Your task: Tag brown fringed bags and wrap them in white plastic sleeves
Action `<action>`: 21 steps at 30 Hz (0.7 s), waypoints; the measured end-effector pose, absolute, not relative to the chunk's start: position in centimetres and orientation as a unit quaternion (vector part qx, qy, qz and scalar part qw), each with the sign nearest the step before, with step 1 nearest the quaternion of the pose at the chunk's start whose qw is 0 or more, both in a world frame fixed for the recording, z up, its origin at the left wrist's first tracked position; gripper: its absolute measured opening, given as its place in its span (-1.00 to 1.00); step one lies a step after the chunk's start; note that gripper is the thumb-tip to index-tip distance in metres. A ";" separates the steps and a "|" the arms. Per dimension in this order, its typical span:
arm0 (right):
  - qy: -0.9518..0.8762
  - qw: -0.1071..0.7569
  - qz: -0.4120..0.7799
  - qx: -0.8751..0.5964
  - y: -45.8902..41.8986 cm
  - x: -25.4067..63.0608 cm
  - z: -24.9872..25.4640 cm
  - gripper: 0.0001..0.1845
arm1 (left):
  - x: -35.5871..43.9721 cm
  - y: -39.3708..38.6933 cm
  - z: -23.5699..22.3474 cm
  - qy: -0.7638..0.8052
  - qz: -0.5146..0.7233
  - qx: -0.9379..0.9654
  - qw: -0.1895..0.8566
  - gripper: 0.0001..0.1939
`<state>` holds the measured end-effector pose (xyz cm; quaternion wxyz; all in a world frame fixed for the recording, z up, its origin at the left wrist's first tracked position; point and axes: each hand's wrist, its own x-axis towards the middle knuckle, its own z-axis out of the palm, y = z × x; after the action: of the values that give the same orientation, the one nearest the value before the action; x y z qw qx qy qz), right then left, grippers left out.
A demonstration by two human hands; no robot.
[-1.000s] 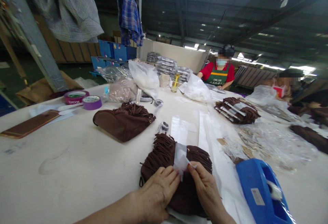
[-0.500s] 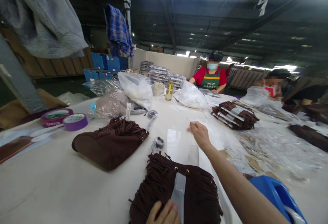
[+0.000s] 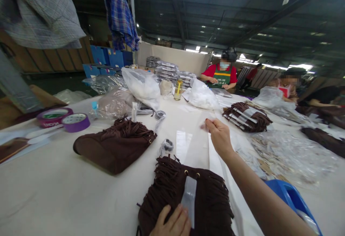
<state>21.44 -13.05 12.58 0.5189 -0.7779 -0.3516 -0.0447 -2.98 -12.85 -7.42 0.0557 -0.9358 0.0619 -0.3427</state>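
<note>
A dark brown fringed suede bag lies flat in front of me, with two gold eyelets near its top. My left hand rests on the bag, fingers stretched over the lower part of a translucent plastic strip. Beyond the bag, my right hand is raised over the table with its fingers pinched. Something thin and see-through shows at the fingertips, too blurred to name. Another brown bag lies on its side to the left. A small plastic-wrapped dark coil sits just past the fringed bag.
Purple tape rolls lie at the left. A blue tape dispenser stands at the right, near my forearm. Farther back are a wrapped fringed bundle, a white plastic bag and a yellow bottle. Co-workers are across the table.
My right hand has shifted a little to the right, still pinched. My left hand stays on the bag. The view has tilted down slightly, and the co-worker opposite has moved their arms.
</note>
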 end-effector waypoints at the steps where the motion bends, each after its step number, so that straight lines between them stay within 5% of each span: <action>1: -0.361 0.523 -0.044 -0.771 -15.0 19.5 12.6 -0.67 | -3.2 -12.8 -6.8 0.073 -0.317 -0.944 0.051 -0.77; 7: -0.487 0.501 0.021 -0.715 -26.3 7.5 4.5 -0.78 | -4.4 -13.0 -1.8 0.062 -0.149 -0.980 -0.120 -0.50; 12: -0.545 0.489 -0.156 -0.663 -27.8 3.9 -2.7 -0.66 | -5.2 -13.0 1.1 0.063 -0.100 -0.956 -0.270 -0.31; 16: -0.667 0.371 -0.279 -0.583 -27.5 4.6 -2.3 -0.67 | -6.2 -12.7 -0.2 0.075 -0.171 -0.944 -0.271 -0.19; 21: -0.681 0.332 -0.300 -0.580 -27.9 4.6 -1.2 -0.67 | -6.8 -12.4 -1.4 0.106 -0.250 -0.936 -0.226 -0.23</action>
<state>4.59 -27.90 -1.21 0.3316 -0.5801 -0.6810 -0.2996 -6.80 -12.35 -1.36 -0.2265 -0.9355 0.1058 -0.2496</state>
